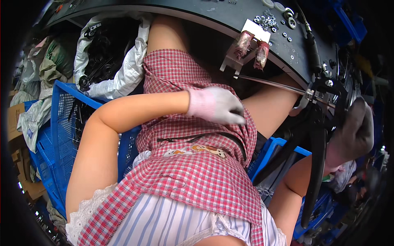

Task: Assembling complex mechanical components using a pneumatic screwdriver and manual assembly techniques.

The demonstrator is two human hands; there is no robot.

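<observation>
My left hand (221, 105), in a pale glove with a pink cuff, hovers over my lap. Its fingers are loosely bent and apart, slightly blurred, with nothing visible in them. On the right, my right hand (355, 133) is in a similar glove with dark-stained fingers. It is raised beside a black tool (316, 123) with long handles; blur and shadow hide whether its fingers grip anything. A thin metal rod (273, 84) runs from that tool toward a metal bracket (233, 63) at the table edge. Two reddish, worn wrapped pieces (243, 44) stick out beside the bracket.
Small metal rings and nuts (266, 21) lie on the dark table (197, 11), beside a white plate (255, 31). A white sack (129, 76) of black parts stands under the table. Blue crates (61, 119) flank me on the left and right.
</observation>
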